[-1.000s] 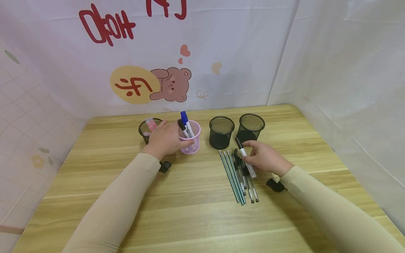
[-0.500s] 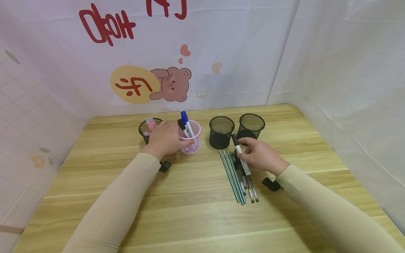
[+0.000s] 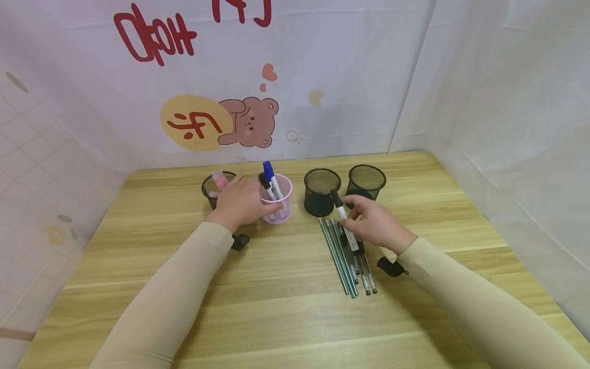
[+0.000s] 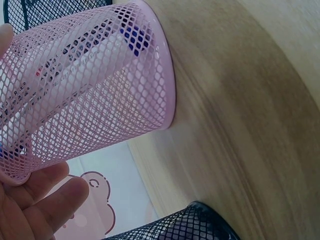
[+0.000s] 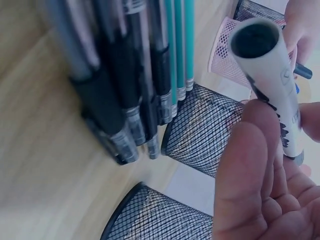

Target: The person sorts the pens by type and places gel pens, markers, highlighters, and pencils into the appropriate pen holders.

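In the head view, my left hand [image 3: 241, 202] grips a pink mesh pen cup [image 3: 286, 206] near its rim. A blue-capped marker [image 3: 271, 177] and a black-capped marker [image 3: 265, 184] stand in that cup. My right hand [image 3: 375, 221] pinches another black-capped marker [image 3: 342, 211] between thumb and fingers, tilted with its cap up. It hangs over several clear black-gripped pens [image 3: 365, 274] on the table, partly hiding them. In the right wrist view, the marker [image 5: 272, 85] shows its round end towards the camera.
Teal pencils [image 3: 338, 256] lie left of the pens. Two black mesh cups, one in the middle [image 3: 319, 204] and one at right [image 3: 369, 178], stand behind them. Beside my left hand, a third black mesh cup [image 3: 208, 192] holds pink-patterned items [image 3: 219, 180].
My right hand has carried the marker left and slightly up, from the right side of the pens towards the middle black cup. The left hand has kept its place on the pink cup.
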Demonstrator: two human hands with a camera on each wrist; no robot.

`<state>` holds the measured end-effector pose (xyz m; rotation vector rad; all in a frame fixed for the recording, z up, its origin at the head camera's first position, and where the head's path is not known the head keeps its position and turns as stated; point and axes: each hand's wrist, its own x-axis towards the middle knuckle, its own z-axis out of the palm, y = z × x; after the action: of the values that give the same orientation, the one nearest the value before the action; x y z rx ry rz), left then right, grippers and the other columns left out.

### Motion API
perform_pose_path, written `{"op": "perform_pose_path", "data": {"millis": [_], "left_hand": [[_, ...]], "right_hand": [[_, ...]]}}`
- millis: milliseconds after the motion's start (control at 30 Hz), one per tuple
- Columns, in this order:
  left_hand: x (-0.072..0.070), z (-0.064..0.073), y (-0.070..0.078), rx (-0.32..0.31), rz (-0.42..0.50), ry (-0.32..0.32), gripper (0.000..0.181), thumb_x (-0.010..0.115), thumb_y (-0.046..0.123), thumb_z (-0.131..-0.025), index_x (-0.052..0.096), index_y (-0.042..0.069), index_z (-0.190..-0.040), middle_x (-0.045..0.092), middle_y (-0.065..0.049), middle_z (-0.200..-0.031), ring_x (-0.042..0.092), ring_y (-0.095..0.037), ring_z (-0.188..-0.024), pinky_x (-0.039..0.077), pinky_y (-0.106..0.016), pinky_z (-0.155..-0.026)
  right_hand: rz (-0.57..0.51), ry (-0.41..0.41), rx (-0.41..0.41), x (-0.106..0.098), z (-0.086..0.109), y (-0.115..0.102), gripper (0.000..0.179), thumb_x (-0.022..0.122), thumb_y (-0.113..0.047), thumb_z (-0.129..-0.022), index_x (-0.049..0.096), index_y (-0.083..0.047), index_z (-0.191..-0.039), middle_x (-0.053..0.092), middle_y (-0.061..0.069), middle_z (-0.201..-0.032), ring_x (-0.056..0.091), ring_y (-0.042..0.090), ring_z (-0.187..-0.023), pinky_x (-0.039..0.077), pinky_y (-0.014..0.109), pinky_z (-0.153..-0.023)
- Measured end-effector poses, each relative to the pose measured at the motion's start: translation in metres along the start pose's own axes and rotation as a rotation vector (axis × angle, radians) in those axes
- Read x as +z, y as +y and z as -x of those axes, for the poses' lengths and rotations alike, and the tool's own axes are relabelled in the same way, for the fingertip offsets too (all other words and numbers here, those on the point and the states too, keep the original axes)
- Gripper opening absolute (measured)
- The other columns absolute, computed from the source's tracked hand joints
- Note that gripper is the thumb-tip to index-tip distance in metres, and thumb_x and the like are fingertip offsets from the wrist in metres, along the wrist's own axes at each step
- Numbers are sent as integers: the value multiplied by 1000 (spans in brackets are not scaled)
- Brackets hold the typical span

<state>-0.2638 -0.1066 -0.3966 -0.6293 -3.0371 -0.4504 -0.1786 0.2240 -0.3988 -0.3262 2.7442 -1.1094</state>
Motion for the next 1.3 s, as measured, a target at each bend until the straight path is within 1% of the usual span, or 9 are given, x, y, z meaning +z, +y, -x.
{"op": "perform_pose_path", "data": {"millis": [167, 333, 433, 567, 667, 800, 1067, 1300], "left_hand": [[-1, 1, 0, -3, -7, -10, 56, 72, 70, -86, 62, 17, -103, 71, 0, -106, 65, -31, -128, 16, -51, -134], [-1, 0, -1, 2, -1, -18, 59, 72, 69, -87, 63, 16, -110, 72, -1, -111, 64, -32, -131, 15, -51, -135], [-2, 1, -1, 0, -2, -21, 58, 72, 70, -87, 62, 16, -106, 72, -1, -110, 64, -32, -131, 15, -51, -135], [-2, 1, 0, -1, -1, -20, 57, 72, 70, -87, 62, 16, -105, 72, -1, -111, 64, -32, -132, 15, -51, -135], [-2, 1, 0, 2, 1, -17, 60, 72, 70, -87, 63, 15, -112, 73, -2, -117, 62, -32, -134, 15, -51, -135], [-2, 1, 1, 9, -1, -16, 64, 72, 70, -87, 64, 14, -118, 73, -3, -122, 61, -31, -136, 15, -51, -135], [-2, 2, 0, 14, 0, -16, 72, 72, 69, -87, 64, 12, -129, 72, -3, -129, 60, -31, -137, 15, -52, -134], [-1, 1, 0, 11, -3, -12, 79, 73, 69, -86, 61, 10, -138, 71, -5, -135, 60, -31, -138, 17, -52, -134]], "right_hand": [[-33, 25, -31, 3, -1, -6, 53, 69, -16, -98, 53, -7, -148, 70, 8, -92, 62, 15, -63, 50, 28, -55], [-58, 40, -55, 7, -3, -12, 47, 69, -17, -100, 56, -9, -144, 71, 8, -95, 61, 15, -65, 51, 29, -56], [-59, 48, -59, 9, -5, -16, 43, 69, -19, -100, 58, -12, -141, 72, 8, -96, 63, 15, -67, 52, 30, -57], [-74, 52, -67, 11, -7, -20, 42, 69, -19, -100, 58, -11, -140, 72, 9, -98, 65, 15, -69, 54, 30, -57], [-106, 50, -74, 14, -10, -24, 42, 68, -18, -100, 58, -11, -140, 71, 10, -99, 64, 15, -67, 53, 30, -56], [-143, 63, -93, 17, -14, -30, 40, 68, -17, -99, 60, -12, -138, 71, 10, -100, 61, 15, -64, 53, 29, -54], [-127, 125, -129, 22, -22, -39, 38, 70, -16, -97, 63, -11, -135, 72, 7, -96, 60, 16, -66, 52, 29, -57], [-153, 128, -147, 25, -28, -47, 39, 70, -16, -98, 62, -9, -136, 72, 7, -93, 63, 15, -71, 54, 29, -62]]}}
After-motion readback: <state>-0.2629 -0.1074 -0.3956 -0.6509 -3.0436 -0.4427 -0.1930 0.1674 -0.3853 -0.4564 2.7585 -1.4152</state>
